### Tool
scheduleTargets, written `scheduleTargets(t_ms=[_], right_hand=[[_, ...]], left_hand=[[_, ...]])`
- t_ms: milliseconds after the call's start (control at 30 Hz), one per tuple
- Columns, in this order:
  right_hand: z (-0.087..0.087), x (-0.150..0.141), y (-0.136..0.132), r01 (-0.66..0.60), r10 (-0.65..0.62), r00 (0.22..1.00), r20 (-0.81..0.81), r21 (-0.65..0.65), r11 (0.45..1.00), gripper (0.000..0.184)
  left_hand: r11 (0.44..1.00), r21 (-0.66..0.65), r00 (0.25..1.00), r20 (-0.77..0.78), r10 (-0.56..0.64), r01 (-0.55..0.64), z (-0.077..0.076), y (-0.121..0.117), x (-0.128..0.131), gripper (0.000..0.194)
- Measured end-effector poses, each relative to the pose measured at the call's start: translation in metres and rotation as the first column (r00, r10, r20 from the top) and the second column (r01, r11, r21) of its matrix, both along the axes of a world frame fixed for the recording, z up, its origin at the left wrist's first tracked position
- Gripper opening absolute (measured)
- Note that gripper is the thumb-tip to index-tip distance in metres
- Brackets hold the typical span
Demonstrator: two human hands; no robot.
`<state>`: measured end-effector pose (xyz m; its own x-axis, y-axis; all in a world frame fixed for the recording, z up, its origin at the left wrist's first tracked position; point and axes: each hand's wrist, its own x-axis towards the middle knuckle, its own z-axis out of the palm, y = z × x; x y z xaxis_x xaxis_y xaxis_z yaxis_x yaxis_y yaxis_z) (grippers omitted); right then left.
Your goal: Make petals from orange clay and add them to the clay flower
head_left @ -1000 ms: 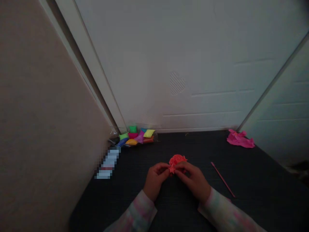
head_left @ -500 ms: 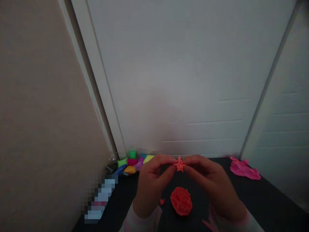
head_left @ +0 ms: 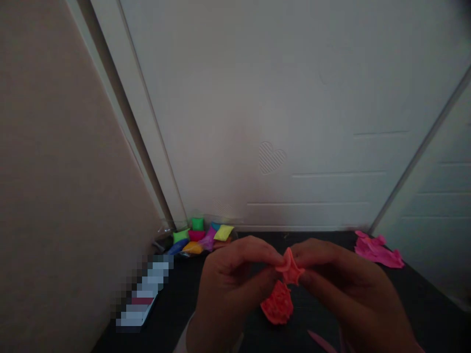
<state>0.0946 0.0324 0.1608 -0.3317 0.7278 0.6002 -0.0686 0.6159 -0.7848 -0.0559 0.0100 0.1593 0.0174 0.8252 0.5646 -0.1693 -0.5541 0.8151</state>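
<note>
- While the fingertips of both hands pinch it from either side, the star-shaped piece of orange-red modelling clay (head_left: pixel 290 267) stands upright between them, its points bending slightly.
- Left fingers (head_left: pixel 253 250) curl in and grip the star's left edge; right fingers (head_left: pixel 316 252) press on its right edge. Neither grip is loose, and the two hands nearly meet at the star.
- Left hand (head_left: pixel 231 284) and right hand (head_left: pixel 346 289) are raised over the near part of the table, with their backs turned up and toward the camera and their wrists running off the near edge of the view.
- Just below the star lies a lump of textured red clay (head_left: pixel 276 303), partly behind the hands; I cannot tell whether the two touch.
- Near the right hand, a thin pink strip (head_left: pixel 320 340) shows at the bottom of the view.
- At far right, a crumpled pink clay sheet (head_left: pixel 377 251) lies on the black table (head_left: pixel 423 304).
- At far left, a heap of small bright packets of clay (head_left: pixel 198 238) sits in the corner against the white wall (head_left: pixel 257 98).
- Nearer on the left, a blurred packet (head_left: pixel 142 291) lies by the beige side panel (head_left: pixel 66 171).
</note>
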Motion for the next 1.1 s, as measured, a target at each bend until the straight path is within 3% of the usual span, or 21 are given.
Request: scheduleTargets(t_ms=[367,633,900,1100], right_hand=[[0.0,-0.003,-0.007,-0.104,0.094,0.99,-0.101,-0.102,0.989,0.011],[0.0,-0.001,-0.008,-0.114,0.113,0.993,-0.028,-0.045,0.992,0.013],[-0.006,-0.007,-0.009,-0.205,0.195,0.969,-0.149,-0.053,0.977,0.016],[-0.011,-0.009,-0.008,-0.228,0.205,0.957,-0.207,-0.094,0.969,0.009]], left_hand=[[0.98,-0.06,0.962,0.212,-0.172,0.188,-0.006,0.0,0.005,0.017],[0.986,0.011,0.969,0.184,-0.166,0.166,-0.001,-0.003,0.005,0.018],[0.984,0.056,0.955,0.237,-0.176,0.167,-0.008,-0.005,0.008,0.02],[0.983,0.019,0.952,0.249,-0.179,0.18,-0.004,-0.006,0.01,0.019]])
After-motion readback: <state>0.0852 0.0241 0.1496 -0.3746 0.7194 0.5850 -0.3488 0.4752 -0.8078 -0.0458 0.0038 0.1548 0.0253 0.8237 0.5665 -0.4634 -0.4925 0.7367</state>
